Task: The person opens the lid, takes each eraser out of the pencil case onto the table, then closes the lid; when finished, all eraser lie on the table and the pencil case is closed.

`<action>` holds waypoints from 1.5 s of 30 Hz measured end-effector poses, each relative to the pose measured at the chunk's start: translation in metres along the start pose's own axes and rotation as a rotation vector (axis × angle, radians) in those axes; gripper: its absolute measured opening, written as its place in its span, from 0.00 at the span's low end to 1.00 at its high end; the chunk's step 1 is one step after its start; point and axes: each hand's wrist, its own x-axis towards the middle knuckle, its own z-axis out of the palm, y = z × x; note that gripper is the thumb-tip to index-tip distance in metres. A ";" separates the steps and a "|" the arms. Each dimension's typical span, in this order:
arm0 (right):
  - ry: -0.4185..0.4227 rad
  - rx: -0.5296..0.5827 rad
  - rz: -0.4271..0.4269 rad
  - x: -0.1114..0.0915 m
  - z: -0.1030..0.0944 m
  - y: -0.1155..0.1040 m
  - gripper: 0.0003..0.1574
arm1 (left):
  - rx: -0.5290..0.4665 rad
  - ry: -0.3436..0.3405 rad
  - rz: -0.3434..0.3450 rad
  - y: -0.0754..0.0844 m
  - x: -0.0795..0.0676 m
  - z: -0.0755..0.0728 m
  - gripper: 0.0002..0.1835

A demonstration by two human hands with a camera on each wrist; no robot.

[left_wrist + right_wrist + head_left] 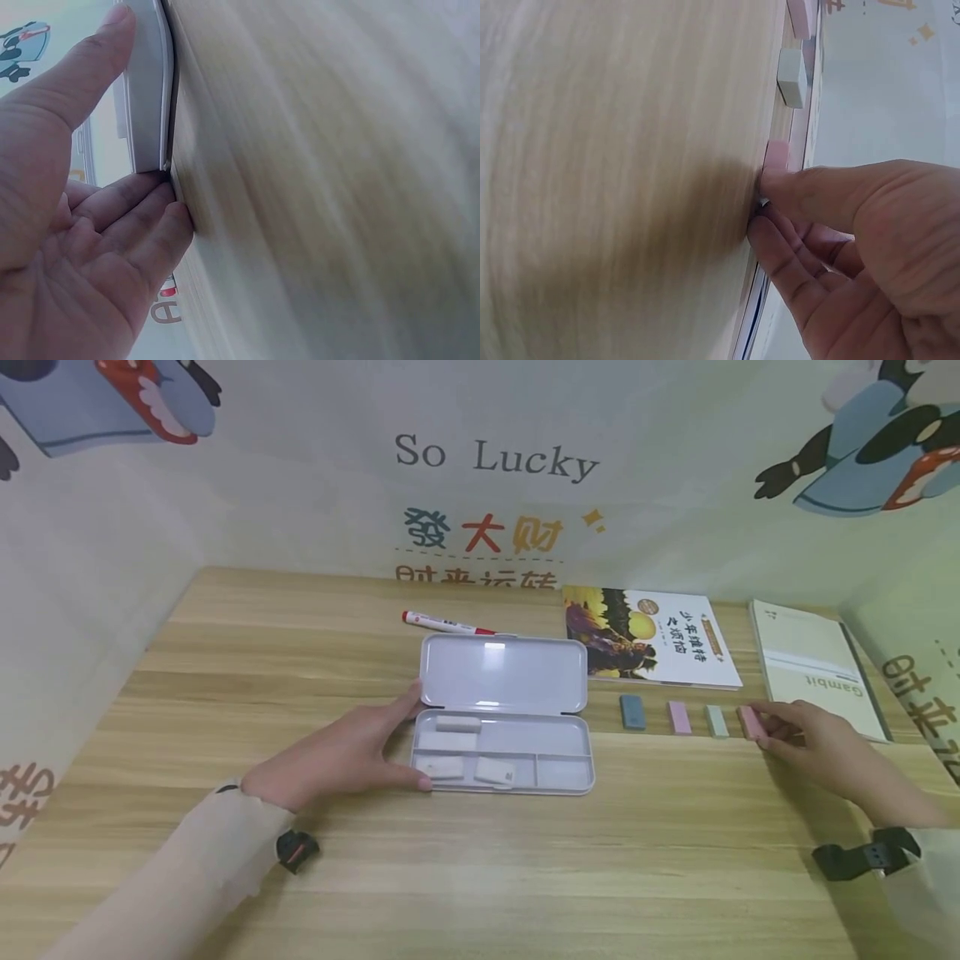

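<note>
I see right hand pinching the farthest pink block, right of case | left hand: fingers wide, touching case's left end | step: grasping, I judge | next: needs steady lift, maybe

Head view faces down at hands; wrist views close, seemingly tilted.

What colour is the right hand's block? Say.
The block is pink, clearest in the head view.

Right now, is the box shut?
No, the box is open: its lid is folded back, showing white blocks inside.
</note>
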 end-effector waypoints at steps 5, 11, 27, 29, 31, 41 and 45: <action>-0.020 0.015 0.014 0.000 -0.001 -0.003 0.32 | 0.001 0.006 0.007 -0.001 -0.001 0.000 0.68; 0.054 -0.032 -0.038 -0.006 -0.002 -0.010 0.33 | -0.001 0.009 0.005 -0.002 -0.003 0.000 0.67; 0.266 -0.016 -0.490 0.020 0.002 -0.108 0.25 | 0.007 0.004 0.004 -0.003 0.000 0.001 0.68; 0.241 0.019 -0.555 0.026 0.006 -0.125 0.25 | 0.005 0.004 0.001 -0.003 -0.001 0.001 0.68; 0.205 0.049 -0.600 0.032 0.012 -0.141 0.24 | -0.001 0.005 0.005 -0.003 -0.001 0.001 0.68; -0.137 0.121 -0.586 0.049 0.030 -0.202 0.19 | 0.000 -0.002 0.001 -0.003 -0.003 0.000 0.67; -0.174 0.117 -0.637 0.056 0.035 -0.219 0.19 | 0.007 -0.011 -0.010 -0.003 -0.003 0.000 0.67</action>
